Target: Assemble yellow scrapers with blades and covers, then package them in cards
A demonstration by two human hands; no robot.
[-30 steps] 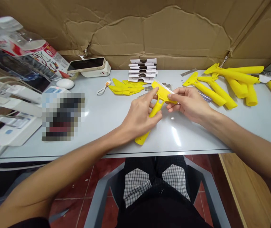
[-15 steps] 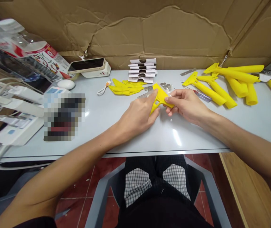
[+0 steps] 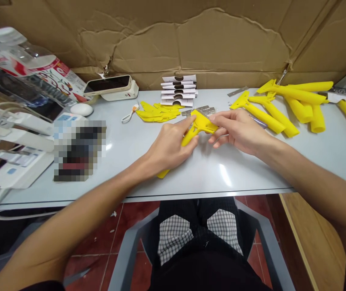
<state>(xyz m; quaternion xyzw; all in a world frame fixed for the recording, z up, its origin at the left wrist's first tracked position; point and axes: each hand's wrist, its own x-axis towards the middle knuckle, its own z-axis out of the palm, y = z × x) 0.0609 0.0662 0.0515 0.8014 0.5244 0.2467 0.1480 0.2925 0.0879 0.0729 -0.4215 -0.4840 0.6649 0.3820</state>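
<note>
My left hand (image 3: 173,143) is closed around the handle of a yellow plastic scraper (image 3: 201,123), whose wide head points up and right and whose handle end sticks out below the palm. At the head's right corner my right hand (image 3: 239,129) pinches with thumb and index finger, the other fingers curled loosely. Whether a thin blade lies between those fingertips is hidden. Just behind the head lie several flat metal blades (image 3: 209,110). Left of them is a pile of flat yellow plastic pieces (image 3: 157,113).
Several yellow scrapers (image 3: 266,115) lie at the right, near a single blade (image 3: 238,92). Folded white paper sleeves (image 3: 179,91) stack at the back. Left are a phone (image 3: 109,85), a white mouse (image 3: 82,109), a bottle (image 3: 54,76) and a power strip (image 3: 24,169). Cardboard (image 3: 148,48) walls the back.
The scraper's handle end now shows below my left palm. Its head has turned, showing a slot near the top edge. My right fingers have shifted up along the head's right corner.
</note>
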